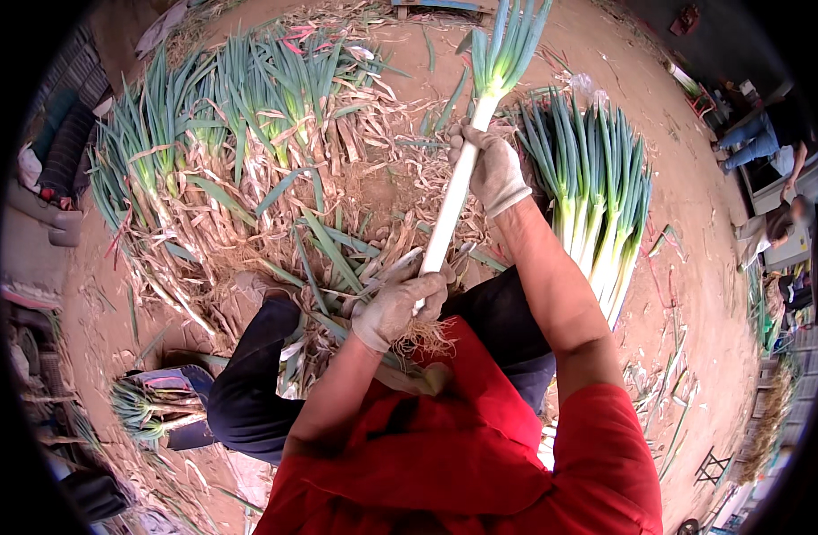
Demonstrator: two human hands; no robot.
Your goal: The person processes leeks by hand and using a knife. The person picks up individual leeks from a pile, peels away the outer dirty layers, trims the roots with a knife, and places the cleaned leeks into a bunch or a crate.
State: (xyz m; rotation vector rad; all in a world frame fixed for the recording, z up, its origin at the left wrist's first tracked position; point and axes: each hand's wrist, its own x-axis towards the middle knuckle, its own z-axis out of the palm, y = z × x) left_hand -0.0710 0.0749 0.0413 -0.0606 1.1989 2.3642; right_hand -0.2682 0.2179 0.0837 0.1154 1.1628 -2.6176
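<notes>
A long green onion point(449, 209) slants across the space in front of me, its leafy green top pointing away and its stringy roots hanging near my lap. My left hand point(395, 308), in a pale work glove, is closed round the white stem just above the roots. Higher up, below the green leaves, my gloved right hand point(493, 169) wraps the same stem. The white shaft between the two hands looks smooth and bare. To the right of my right forearm lies a neat row of green onions point(596, 192) with clean white stems.
A large heap of untrimmed green onions point(239, 134) with dry brown husks spreads at far left. Loose leaves and peelings point(337, 259) litter the dirt floor before my legs. A smaller bunch point(155, 406) lies near left. Other people point(765, 143) are at the far right.
</notes>
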